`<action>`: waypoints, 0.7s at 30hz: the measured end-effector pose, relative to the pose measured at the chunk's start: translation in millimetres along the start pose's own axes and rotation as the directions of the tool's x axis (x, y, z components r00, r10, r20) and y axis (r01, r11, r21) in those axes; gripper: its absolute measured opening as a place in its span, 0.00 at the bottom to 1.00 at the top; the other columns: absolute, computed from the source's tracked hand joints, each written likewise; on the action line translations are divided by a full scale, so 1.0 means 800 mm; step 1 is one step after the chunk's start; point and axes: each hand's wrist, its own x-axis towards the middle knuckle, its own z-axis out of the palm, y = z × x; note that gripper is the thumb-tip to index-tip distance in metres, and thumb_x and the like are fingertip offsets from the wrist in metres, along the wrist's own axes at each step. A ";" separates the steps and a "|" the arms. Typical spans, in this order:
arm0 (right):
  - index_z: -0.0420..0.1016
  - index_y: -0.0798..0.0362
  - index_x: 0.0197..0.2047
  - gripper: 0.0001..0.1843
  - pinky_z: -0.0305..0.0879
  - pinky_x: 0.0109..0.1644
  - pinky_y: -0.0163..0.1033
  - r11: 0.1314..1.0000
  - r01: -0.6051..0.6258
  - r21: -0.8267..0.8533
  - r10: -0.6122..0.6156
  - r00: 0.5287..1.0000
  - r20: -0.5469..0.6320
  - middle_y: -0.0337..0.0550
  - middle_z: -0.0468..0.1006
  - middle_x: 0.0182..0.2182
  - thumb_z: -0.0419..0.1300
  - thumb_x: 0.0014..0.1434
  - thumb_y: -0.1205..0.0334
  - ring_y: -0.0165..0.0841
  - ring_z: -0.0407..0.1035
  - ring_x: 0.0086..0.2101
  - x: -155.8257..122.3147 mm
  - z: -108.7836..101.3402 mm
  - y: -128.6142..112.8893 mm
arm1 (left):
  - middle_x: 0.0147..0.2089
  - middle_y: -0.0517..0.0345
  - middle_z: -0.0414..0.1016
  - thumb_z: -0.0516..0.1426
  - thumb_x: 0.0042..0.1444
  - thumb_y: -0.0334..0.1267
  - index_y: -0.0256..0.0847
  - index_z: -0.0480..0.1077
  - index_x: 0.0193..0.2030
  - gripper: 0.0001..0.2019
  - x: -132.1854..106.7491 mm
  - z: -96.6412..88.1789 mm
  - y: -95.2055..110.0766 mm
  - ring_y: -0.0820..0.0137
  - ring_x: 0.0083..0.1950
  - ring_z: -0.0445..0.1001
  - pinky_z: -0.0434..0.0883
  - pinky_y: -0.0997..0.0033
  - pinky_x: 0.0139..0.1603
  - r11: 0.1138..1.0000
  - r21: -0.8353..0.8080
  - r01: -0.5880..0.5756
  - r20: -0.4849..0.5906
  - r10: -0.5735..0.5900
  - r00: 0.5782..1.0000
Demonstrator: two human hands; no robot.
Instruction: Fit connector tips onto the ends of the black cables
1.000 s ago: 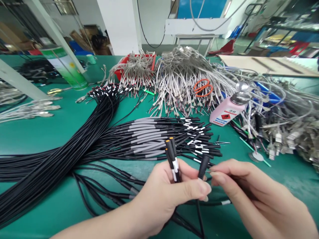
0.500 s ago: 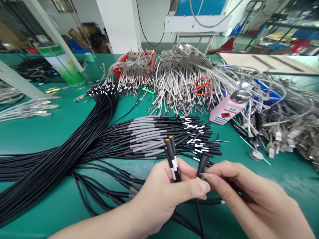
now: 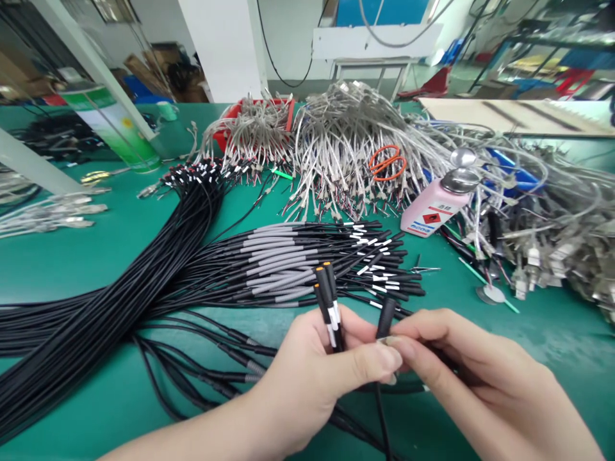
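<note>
My left hand is closed round a few black cables whose orange-tipped connector ends stick up above its fingers. Its thumb also presses against a single black connector that stands upright between both hands. My right hand pinches that connector's cable just below the plug, fingertips touching my left thumb. Behind the hands lies a fan of black cables with grey sleeves and white labels on the green table mat.
A thick bundle of black cables runs off to the left. Heaps of grey wires fill the back and right, with orange scissors on top. A pink dispenser bottle and a green-and-white can stand further back.
Both hands have drifted slightly left and closer together; my right fingertips have closed in on the single connector against my left thumb. The cables on the table have not moved.
</note>
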 end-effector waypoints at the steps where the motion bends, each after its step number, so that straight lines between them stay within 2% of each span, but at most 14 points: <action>1: 0.75 0.44 0.37 0.05 0.70 0.27 0.26 1.000 -0.008 -0.010 0.008 0.999 -0.037 0.30 0.80 0.27 0.59 0.65 0.63 0.26 0.75 0.24 -0.001 0.000 0.000 | 0.22 0.64 0.75 0.72 0.41 0.33 0.39 0.72 0.27 0.12 0.000 -0.001 0.000 0.79 0.23 0.64 0.61 0.76 0.30 1.000 0.003 0.002 0.001 -0.002 1.000; 4: 0.75 0.43 0.39 0.03 0.71 0.30 0.26 0.997 -0.038 -0.063 0.029 0.988 -0.151 0.30 0.82 0.31 0.60 0.64 0.61 0.26 0.76 0.28 -0.003 -0.002 0.001 | 0.24 0.63 0.77 0.71 0.42 0.33 0.39 0.73 0.29 0.11 -0.001 -0.004 0.000 0.79 0.24 0.66 0.58 0.78 0.27 1.000 0.023 0.019 -0.019 -0.019 1.000; 6: 0.75 0.43 0.39 0.03 0.71 0.30 0.27 0.996 -0.041 -0.084 0.026 0.985 -0.173 0.30 0.81 0.30 0.60 0.64 0.60 0.27 0.76 0.27 -0.004 -0.002 0.002 | 0.25 0.63 0.77 0.71 0.43 0.33 0.39 0.73 0.29 0.11 -0.001 -0.005 0.000 0.79 0.24 0.67 0.56 0.78 0.26 0.999 0.031 0.027 -0.023 -0.026 0.999; 13: 0.74 0.44 0.39 0.04 0.69 0.28 0.29 0.992 0.016 -0.123 -0.029 0.995 -0.100 0.30 0.81 0.29 0.59 0.64 0.63 0.26 0.75 0.25 0.001 -0.001 0.000 | 0.22 0.65 0.75 0.72 0.41 0.31 0.39 0.71 0.28 0.13 -0.001 -0.002 0.000 0.81 0.22 0.65 0.59 0.79 0.27 1.000 0.003 0.005 -0.008 -0.005 1.000; 16: 0.74 0.45 0.37 0.05 0.67 0.24 0.29 0.993 0.032 -0.111 -0.035 0.999 -0.021 0.30 0.80 0.26 0.59 0.64 0.65 0.26 0.73 0.22 0.002 -0.001 0.001 | 0.22 0.65 0.76 0.71 0.42 0.30 0.39 0.72 0.28 0.12 -0.001 -0.002 -0.001 0.80 0.22 0.65 0.61 0.79 0.28 1.000 -0.007 0.001 -0.006 -0.001 1.000; 21: 0.72 0.44 0.38 0.05 0.66 0.24 0.28 0.997 0.043 -0.068 -0.043 0.999 0.009 0.28 0.78 0.25 0.58 0.65 0.64 0.25 0.71 0.21 0.001 0.000 0.003 | 0.22 0.66 0.76 0.71 0.42 0.30 0.40 0.73 0.28 0.11 0.000 -0.003 -0.002 0.79 0.23 0.66 0.64 0.78 0.31 1.000 0.005 -0.005 0.002 0.005 1.000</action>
